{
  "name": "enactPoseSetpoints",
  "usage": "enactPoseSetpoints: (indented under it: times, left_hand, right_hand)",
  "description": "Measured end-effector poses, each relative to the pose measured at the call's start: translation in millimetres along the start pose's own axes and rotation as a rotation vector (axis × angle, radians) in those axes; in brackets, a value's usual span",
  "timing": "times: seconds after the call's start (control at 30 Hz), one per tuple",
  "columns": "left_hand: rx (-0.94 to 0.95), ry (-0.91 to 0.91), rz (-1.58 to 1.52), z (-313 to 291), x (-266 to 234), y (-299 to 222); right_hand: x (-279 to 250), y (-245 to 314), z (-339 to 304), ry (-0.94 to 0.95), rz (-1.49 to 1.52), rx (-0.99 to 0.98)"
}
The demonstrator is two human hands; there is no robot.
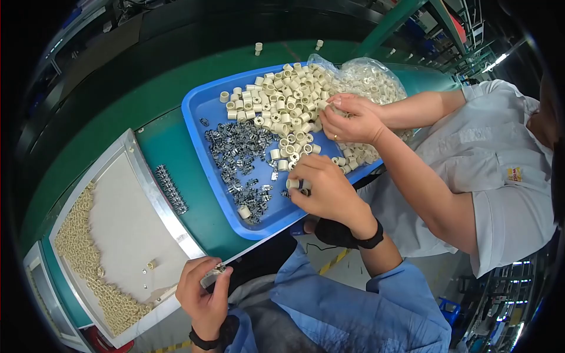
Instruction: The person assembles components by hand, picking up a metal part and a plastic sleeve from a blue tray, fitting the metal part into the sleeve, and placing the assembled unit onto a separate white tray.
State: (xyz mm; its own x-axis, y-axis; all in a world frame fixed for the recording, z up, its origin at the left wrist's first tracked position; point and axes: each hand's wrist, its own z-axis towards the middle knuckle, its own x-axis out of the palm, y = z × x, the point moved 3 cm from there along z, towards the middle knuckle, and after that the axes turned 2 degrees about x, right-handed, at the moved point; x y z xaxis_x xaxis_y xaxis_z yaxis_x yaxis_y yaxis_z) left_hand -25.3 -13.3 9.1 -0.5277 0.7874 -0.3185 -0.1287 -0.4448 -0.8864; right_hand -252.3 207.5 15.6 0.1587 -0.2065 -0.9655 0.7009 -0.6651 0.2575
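My left hand (203, 294) is closed over the near corner of a framed tray, pinching a small part with metal on it (219, 269) between thumb and fingers; its exact kind is unclear. My right hand (329, 187) reaches over the near edge of the blue tray (259, 234), its fingertips closed on a cream plastic socket (292, 183). Around those fingers lie many small metal clips (238, 144) on the tray's left side and a heap of cream sockets (282, 94) toward the back and right. One loose socket (244, 212) sits among the clips at the near corner.
At right, a co-worker's hands (353, 120) meet over the heap beside a clear bag (371, 79) of cream parts. A row of metal clips (170, 189) lies on the green table (218, 235). The framed tray (159, 191) at left holds many cream pieces (88, 247).
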Motion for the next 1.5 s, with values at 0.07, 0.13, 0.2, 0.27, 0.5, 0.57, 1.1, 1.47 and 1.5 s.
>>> enactPoseSetpoints:
  times: [0.07,0.13,0.2,0.27,0.5,0.57,1.1,1.47,1.5]
  left_hand:
    - [-0.009,0.047,-0.015,-2.6,7.7,-6.0]
    - [-0.039,0.052,-0.038,-6.9,19.1,-18.2]
    - [0.046,0.092,-0.072,4.5,27.3,-27.6]
    - [0.076,0.096,-0.088,8.9,32.6,-33.2]
    - [0.177,0.042,-0.036,11.8,35.5,-45.8]
    - [0.174,0.030,-0.035,10.5,33.5,-45.7]
    - [0.339,-0.047,0.122,12.6,23.9,-44.3]
    - [0.464,-0.068,0.290,11.9,29.7,-54.3]
    - [0.461,-0.067,0.280,12.4,30.1,-54.5]
  right_hand:
    - [-13.4,4.9,-9.0,-0.001,0.424,-0.012]
    - [-19.2,7.0,-22.5,0.032,0.622,-0.017]
    - [-13.7,18.4,-29.8,-0.001,1.061,0.031]
    - [-9.3,31.6,-34.0,0.001,1.278,0.056]
    - [-6.4,78.3,-35.8,0.152,1.927,0.027]
    - [-6.2,84.1,-35.6,0.148,1.905,0.010]
    - [-35.5,111.8,-31.9,-0.225,0.910,-0.353]
    - [-43.7,112.9,-40.1,-0.242,0.787,-0.306]
    - [-44.3,112.3,-40.6,-0.233,0.799,-0.280]
